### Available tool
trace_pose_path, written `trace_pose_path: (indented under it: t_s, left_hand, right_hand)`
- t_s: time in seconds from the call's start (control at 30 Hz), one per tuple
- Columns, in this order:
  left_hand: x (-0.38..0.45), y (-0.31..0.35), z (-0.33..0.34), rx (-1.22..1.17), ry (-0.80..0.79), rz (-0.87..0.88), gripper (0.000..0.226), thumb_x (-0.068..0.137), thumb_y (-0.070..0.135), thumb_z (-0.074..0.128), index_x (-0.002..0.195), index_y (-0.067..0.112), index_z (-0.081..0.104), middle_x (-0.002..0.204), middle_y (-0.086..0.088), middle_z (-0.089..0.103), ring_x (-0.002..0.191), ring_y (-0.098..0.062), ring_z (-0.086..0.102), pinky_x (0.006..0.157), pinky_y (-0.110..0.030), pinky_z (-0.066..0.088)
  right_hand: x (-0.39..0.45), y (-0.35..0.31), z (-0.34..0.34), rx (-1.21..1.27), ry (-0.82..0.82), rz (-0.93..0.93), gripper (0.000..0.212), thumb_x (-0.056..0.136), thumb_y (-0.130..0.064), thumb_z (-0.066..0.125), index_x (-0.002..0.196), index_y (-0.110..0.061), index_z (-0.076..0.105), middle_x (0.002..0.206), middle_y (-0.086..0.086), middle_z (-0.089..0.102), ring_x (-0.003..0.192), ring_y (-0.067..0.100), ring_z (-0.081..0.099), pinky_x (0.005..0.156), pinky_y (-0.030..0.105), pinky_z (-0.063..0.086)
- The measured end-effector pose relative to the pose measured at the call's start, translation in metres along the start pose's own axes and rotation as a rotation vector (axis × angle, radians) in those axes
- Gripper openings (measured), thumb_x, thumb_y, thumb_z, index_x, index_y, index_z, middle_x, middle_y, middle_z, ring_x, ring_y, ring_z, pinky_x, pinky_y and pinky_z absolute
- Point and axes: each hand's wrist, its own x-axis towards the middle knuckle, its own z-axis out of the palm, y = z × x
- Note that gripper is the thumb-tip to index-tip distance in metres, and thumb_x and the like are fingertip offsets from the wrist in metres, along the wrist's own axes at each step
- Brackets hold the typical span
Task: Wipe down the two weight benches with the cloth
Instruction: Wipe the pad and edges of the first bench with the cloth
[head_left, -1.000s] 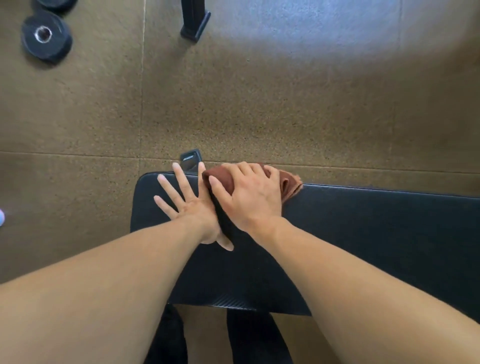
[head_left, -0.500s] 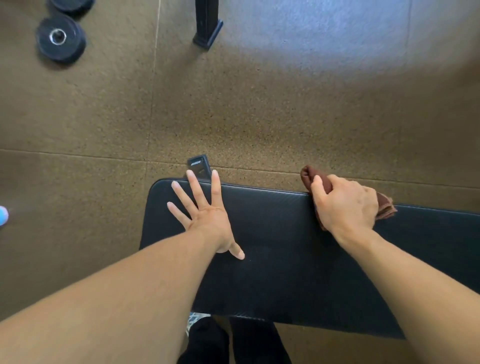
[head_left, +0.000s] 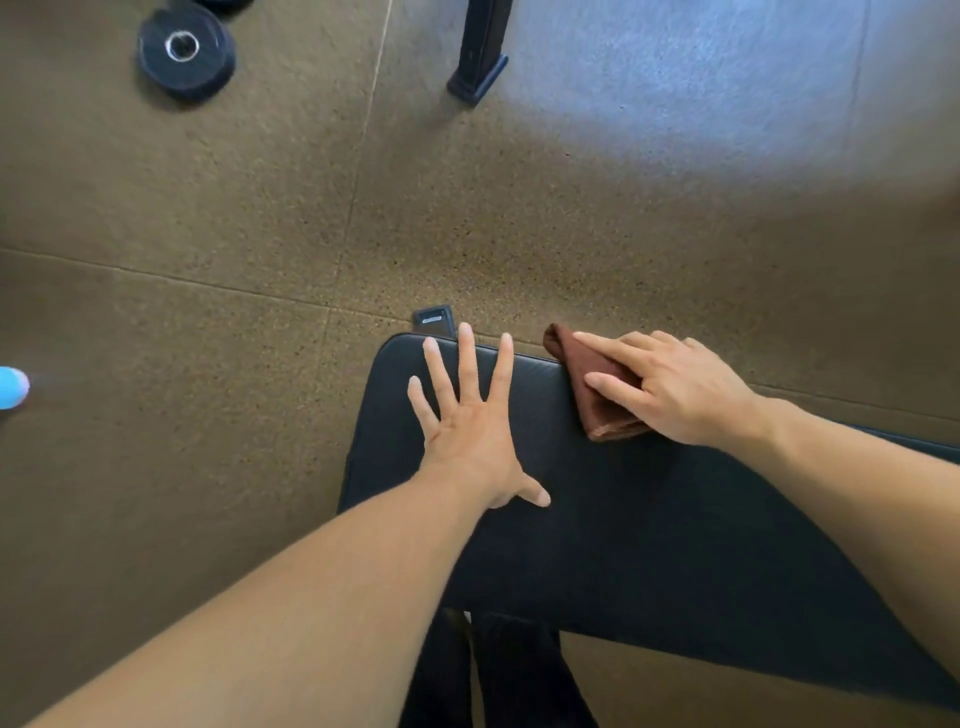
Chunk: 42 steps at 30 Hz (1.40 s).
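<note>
Folded brown cloth (head_left: 582, 361) on the far edge of the black bench pad (head_left: 649, 519), long side running from 11 o'clock to 5 o'clock, corner poking toward 11. Pressed down by the right hand (head_left: 680, 395), fingers and thumb flat on top. At 8 o'clock from it, left hand (head_left: 470, 431) spread flat on the pad, holding nothing. Hands apart. Black weight plate (head_left: 184, 49) far off at 10 o'clock.

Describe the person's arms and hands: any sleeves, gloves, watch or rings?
The left forearm and right forearm are bare to the picture's edge, no sleeves showing. The left hand and right hand wear no gloves, rings, watch or bracelet.
</note>
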Motion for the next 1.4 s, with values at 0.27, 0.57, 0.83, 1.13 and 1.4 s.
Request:
trace_pose_path:
  t_s: [0.27,0.57,0.83,1.13,1.4]
  left_hand:
    - [-0.022,-0.052,0.023,-0.154,0.21,-0.149,0.174,0.042,0.085,0.079,0.145,0.016,-0.044,0.153,-0.009,-0.05,0.142,-0.035,-0.043,0.121,-0.057,-0.014]
    - [-0.012,-0.051,0.022,-0.12,0.1,-0.182,0.176,0.043,0.084,0.079,0.139,0.013,-0.05,0.142,-0.011,-0.06,0.134,-0.038,-0.052,0.118,-0.058,-0.019]
    - [-0.024,-0.03,0.014,0.151,0.212,-0.042,0.158,0.059,0.076,0.079,0.151,0.018,-0.035,0.154,-0.018,-0.046,0.141,-0.042,-0.042,0.117,-0.067,-0.014]
    - [-0.018,-0.025,0.009,0.195,0.161,0.033,0.15,0.062,0.067,0.085,0.154,0.033,-0.029,0.158,-0.005,-0.043,0.148,-0.029,-0.035,0.122,-0.06,-0.004]
    - [-0.014,-0.02,0.008,0.207,0.196,-0.005,0.154,0.053,0.066,0.089,0.156,0.038,-0.021,0.162,-0.001,-0.036,0.151,-0.028,-0.029,0.123,-0.061,0.002]
  right_hand:
    - [0.025,-0.07,0.007,0.046,0.137,0.224,0.053,0.097,-0.071,0.019,0.129,-0.047,0.055,0.124,-0.005,0.071,0.112,0.029,0.065,0.086,0.042,0.045]
    - [0.085,-0.171,0.003,0.133,0.25,0.059,0.044,0.095,-0.06,0.033,0.107,-0.033,0.065,0.109,0.002,0.072,0.101,0.031,0.065,0.076,0.04,0.032]
    - [0.031,-0.108,0.014,0.096,0.346,0.087,0.042,0.095,-0.061,0.041,0.122,-0.035,0.058,0.112,-0.005,0.07,0.1,0.025,0.066,0.075,0.039,0.038]
    - [-0.086,0.03,0.065,0.118,0.449,0.424,0.056,0.096,-0.044,0.044,0.151,-0.031,0.04,0.16,-0.005,0.041,0.151,0.018,0.027,0.126,0.044,0.009]
    - [-0.069,-0.025,0.081,0.319,0.549,0.57,0.077,0.087,-0.04,0.047,0.16,-0.03,0.026,0.17,-0.009,0.02,0.159,0.019,0.0,0.128,0.046,-0.003]
